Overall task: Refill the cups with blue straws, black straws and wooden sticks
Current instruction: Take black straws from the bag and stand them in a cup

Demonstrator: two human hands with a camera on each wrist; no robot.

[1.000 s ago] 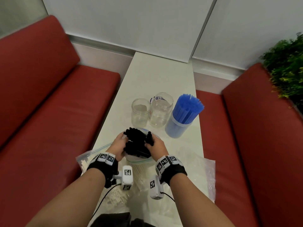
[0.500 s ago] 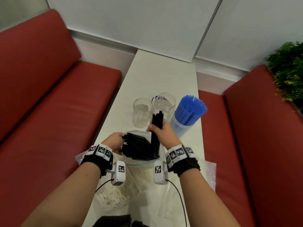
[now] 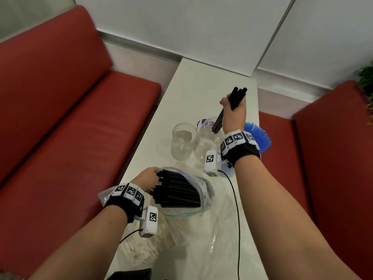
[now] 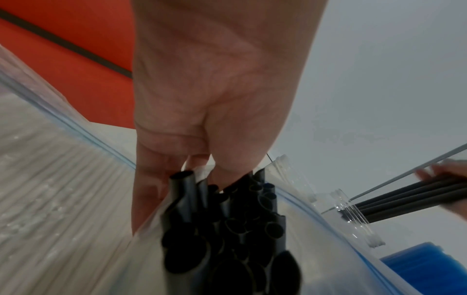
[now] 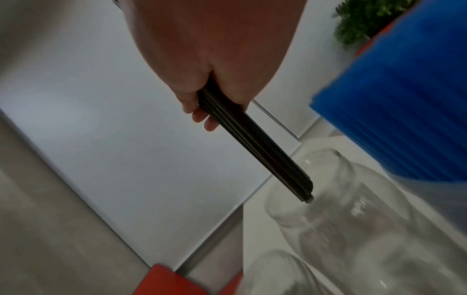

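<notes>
My right hand (image 3: 234,107) grips a small bunch of black straws (image 3: 219,122), tilted, with their lower ends at the mouth of the middle glass jar (image 3: 205,144). In the right wrist view the black straws (image 5: 255,147) reach the middle glass jar's (image 5: 353,209) rim. My left hand (image 3: 148,177) pinches the open edge of a clear zip bag (image 3: 203,184) full of black straws (image 3: 179,190). An empty left glass jar (image 3: 182,142) stands beside the middle one. The blue straws (image 3: 260,138) fill a cup half hidden behind my right wrist.
A bag of wooden sticks (image 3: 141,249) lies under my left wrist. An empty clear bag (image 3: 218,245) lies on the narrow white table (image 3: 201,87) near its front. Red benches (image 3: 80,128) flank the table, and a plant (image 3: 366,77) is at the far right.
My right hand pulled a bunch of black straws out of the bag and carried it up and forward to the middle jar. My left hand stayed on the bag.
</notes>
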